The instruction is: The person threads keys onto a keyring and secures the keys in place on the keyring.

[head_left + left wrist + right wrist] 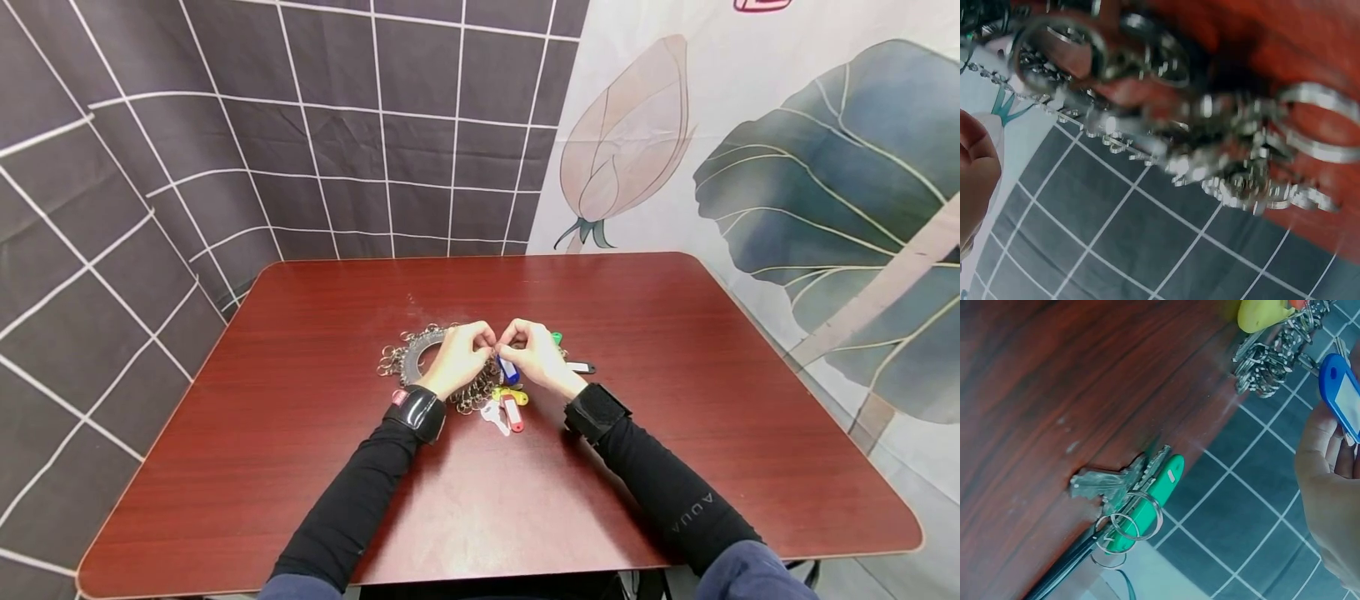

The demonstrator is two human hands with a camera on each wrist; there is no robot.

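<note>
Over the table both hands meet, fingertips close together. My right hand (536, 354) pinches a blue key tag (1341, 394) with a white label; in the head view the tag hangs between the hands. My left hand (463, 354) pinches with thumb and finger at what looks like a small metal ring beside the tag, mostly hidden by the fingers. Under and beside the left hand lies a large grey ring (412, 364), bordered with many small metal split rings (1322, 119). The left wrist view is blurred.
Nearer the front lie a yellow key tag (513, 396), a red key tag (512, 414) and a silver key (492, 416). By the right hand are a green key tag (1163, 487) with keys and a black tag (582, 367). The brown table (480, 517) extends around them.
</note>
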